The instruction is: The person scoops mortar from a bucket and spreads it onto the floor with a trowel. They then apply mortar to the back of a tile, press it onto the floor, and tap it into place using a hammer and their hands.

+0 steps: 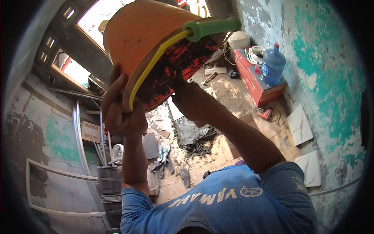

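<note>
An orange bucket (144,35) is raised and tipped in front of me, its dark, red-stained inside (179,66) facing down toward me. Its yellow bail with a green grip (210,27) hangs across the mouth. My left hand (117,109) is clamped on the bucket's rim at the left. My right hand (191,99) reaches into the bucket's mouth from below, and its fingers are hidden inside. My blue shirt (218,199) fills the bottom of the view.
A pile of wet grey mortar (196,136) lies on the dusty floor below the bucket. A blue water jug (272,64) stands on a red box (257,82) by the peeling green wall. White tiles (300,124) lean at the right, sandals (163,156) lie at centre, and a dark crate (109,183) stands at the left.
</note>
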A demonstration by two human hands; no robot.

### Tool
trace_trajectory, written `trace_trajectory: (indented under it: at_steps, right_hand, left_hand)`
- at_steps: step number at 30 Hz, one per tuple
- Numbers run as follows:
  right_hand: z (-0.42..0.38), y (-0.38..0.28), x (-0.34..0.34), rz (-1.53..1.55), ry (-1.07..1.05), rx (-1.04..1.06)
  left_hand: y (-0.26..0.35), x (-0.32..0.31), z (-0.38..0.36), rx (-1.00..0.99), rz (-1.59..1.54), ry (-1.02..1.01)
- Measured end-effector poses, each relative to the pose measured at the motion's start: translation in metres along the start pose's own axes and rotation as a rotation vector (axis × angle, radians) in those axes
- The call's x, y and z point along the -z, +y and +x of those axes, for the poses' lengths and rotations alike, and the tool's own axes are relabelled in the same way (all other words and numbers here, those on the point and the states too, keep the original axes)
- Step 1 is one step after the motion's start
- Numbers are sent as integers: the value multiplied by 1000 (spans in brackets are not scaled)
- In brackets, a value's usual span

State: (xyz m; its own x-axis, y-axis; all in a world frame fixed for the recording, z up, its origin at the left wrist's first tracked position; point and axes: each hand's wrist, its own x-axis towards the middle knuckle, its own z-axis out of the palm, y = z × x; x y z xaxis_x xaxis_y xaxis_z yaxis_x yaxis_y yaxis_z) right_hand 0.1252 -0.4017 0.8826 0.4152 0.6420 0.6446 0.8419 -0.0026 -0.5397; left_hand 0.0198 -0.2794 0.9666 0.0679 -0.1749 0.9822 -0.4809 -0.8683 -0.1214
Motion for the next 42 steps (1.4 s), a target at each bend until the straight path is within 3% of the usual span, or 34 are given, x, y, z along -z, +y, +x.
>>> trace_trajectory:
  at_steps: [1,2,5,6,8,9,10,12,13,14,15,16,17,18,20,22,27,30,32,34,35,36,37,38,39,40,42]
  right_hand:
    - [1,-8,2,103,-145,-126]
    - [-1,-8,-1,117,-136,-133]
    - [-9,-7,-13,423,-148,-24]
    - [-9,-11,-9,424,-147,-19]
    - [-9,-25,5,763,-447,-375]
    - [-11,-31,17,977,-442,-539]
    - [-11,-29,18,974,-445,-533]
    - [-11,-20,16,1292,-466,-633]
    - [-13,-13,13,1375,-448,-597]
    - [-13,-5,12,1367,-460,-599]
    - [-11,3,12,1601,-497,-678]
    - [-13,12,10,1840,-528,-760]
    - [-18,26,2,2016,-563,-724]
    - [-24,28,9,2001,-583,-731]
    - [-40,35,22,1681,-364,-783]
    - [-56,55,40,1304,-317,-882]
    - [-72,74,82,669,-462,-1004]
    - [-81,78,60,645,-506,-995]
    - [-84,70,49,728,-671,-957]
    - [-95,67,25,850,-780,-726]
    - [-94,60,22,854,-784,-733]
    - [-92,52,22,1047,-816,-901]
    - [-89,49,23,1238,-842,-1069]
    - [-88,49,23,1241,-854,-1075]
    - [-88,50,22,1362,-856,-1099]
    - [-90,51,21,1485,-852,-1128]
    - [-100,60,10,1554,-824,-1137]
  left_hand:
    - [2,1,4,-20,-26,-21]
    - [4,1,6,-23,-30,-39]
    - [6,0,5,243,45,-51]
    - [-1,0,-3,239,47,-51]
    - [-19,3,-26,519,-204,20]
    - [-23,0,-37,571,-239,40]
    - [-26,-3,-48,566,-236,44]
    - [-26,-10,-70,778,-349,97]
    - [-23,-11,-79,782,-343,107]
    - [-19,-13,-87,900,-372,125]
    - [-19,-15,-94,1014,-405,147]
    - [-26,-16,-106,1016,-404,160]
    - [-36,-20,-119,893,-288,174]
    - [-37,-21,-120,774,-167,189]
    - [-31,-16,-109,843,-91,200]
    - [-17,-18,-92,804,-89,271]
    - [-12,-4,-83,550,128,146]
    - [-3,-8,-75,456,61,76]
    - [-1,-17,-75,411,-76,119]
    - [-2,-22,-80,427,-104,84]
    - [-2,-23,-84,441,-121,57]
    - [-2,-23,-90,449,-114,55]
    - [-3,-24,-98,543,-51,55]
    - [-4,-24,-108,639,14,53]
    - [-7,-28,-121,812,-84,187]
    - [-7,-29,-139,828,-77,183]
    - [-5,-38,-160,1219,-390,426]
